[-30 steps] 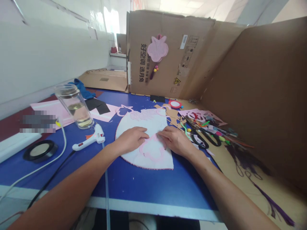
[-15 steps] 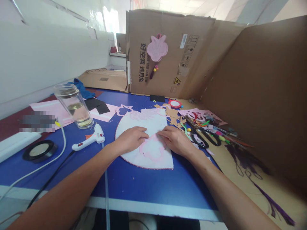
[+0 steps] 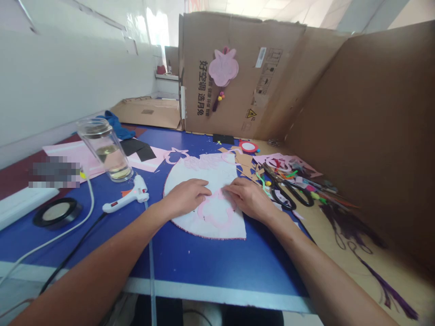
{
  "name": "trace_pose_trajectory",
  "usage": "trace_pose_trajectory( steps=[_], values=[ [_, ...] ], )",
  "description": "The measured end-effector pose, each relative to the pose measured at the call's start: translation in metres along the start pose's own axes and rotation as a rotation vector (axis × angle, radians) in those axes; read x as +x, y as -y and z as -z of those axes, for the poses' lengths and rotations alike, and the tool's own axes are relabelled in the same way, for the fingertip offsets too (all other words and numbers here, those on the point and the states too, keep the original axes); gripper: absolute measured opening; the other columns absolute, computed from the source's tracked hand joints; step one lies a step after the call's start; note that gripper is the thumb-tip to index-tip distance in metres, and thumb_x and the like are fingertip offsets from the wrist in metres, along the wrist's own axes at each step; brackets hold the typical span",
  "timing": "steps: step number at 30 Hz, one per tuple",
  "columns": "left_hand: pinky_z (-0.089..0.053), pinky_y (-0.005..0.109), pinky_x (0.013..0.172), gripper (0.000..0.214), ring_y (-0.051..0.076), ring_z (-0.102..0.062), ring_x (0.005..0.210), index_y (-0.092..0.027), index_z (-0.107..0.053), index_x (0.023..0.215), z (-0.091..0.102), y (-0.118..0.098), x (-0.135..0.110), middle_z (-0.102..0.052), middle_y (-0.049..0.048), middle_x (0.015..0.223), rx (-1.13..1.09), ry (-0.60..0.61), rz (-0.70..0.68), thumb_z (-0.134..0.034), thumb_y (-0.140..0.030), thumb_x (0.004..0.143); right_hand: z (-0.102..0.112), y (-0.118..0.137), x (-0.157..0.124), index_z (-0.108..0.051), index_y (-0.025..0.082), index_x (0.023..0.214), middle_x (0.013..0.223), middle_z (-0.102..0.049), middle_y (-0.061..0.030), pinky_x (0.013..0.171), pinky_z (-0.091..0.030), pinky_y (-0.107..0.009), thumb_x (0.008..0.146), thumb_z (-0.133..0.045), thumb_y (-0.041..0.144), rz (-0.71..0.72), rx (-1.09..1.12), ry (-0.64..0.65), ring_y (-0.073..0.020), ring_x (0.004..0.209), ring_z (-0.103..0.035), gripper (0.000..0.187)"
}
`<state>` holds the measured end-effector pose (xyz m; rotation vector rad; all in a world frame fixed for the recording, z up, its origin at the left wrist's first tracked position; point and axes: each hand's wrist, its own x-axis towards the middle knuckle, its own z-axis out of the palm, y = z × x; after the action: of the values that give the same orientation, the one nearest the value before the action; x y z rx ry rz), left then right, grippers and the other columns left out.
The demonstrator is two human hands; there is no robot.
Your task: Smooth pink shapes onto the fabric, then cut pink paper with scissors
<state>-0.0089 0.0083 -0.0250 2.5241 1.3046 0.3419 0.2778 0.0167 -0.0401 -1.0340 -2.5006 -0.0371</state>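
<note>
A white sheet (image 3: 183, 224) with a curved, dark-red edge lies flat on the blue table. On its lower half sits a thin pink outline cut-out (image 3: 217, 222). My left hand (image 3: 185, 197) rests on the sheet with fingers stretched out, index finger and thumb slightly apart, the tips at the cut-out's upper left. Opposite it, my right hand (image 3: 249, 197) has its fingers bent and pressed together at the cut-out's upper right edge. Its fingertips partly hide the pink strip there. Another pink piece (image 3: 204, 163) lies along the sheet's far edge.
To the left are a white glue gun (image 3: 129, 197), a roll of tape (image 3: 57, 213) and a glass of liquid (image 3: 110, 154). Black-handled scissors (image 3: 288, 192) and scraps crowd the right. Cardboard walls (image 3: 265, 77) rise behind, with a pink ornament (image 3: 223, 68) hanging there.
Both hands stay in nearly the same place on the sheet and the pink cut-out. The whole view has shifted very slightly.
</note>
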Motion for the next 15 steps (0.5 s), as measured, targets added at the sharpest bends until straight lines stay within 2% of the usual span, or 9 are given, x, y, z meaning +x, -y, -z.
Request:
trace_pose_trajectory(
  steps=[15],
  values=[
    [-0.049, 0.046, 0.125, 0.037, 0.032, -0.061, 0.154, -0.028, -0.086, 0.131, 0.0002, -0.0002, 0.0007, -0.068, 0.0083, 0.163, -0.003, 0.004, -0.001, -0.061, -0.02, 0.106, -0.0006, -0.0002, 0.0002, -0.086, 0.021, 0.12, 0.099, -0.076, -0.0098, 0.078, -0.046, -0.034, 0.112, -0.062, 0.018, 0.006, 0.0, -0.006, -0.0239, 0.09, -0.069, 0.026]
  ],
)
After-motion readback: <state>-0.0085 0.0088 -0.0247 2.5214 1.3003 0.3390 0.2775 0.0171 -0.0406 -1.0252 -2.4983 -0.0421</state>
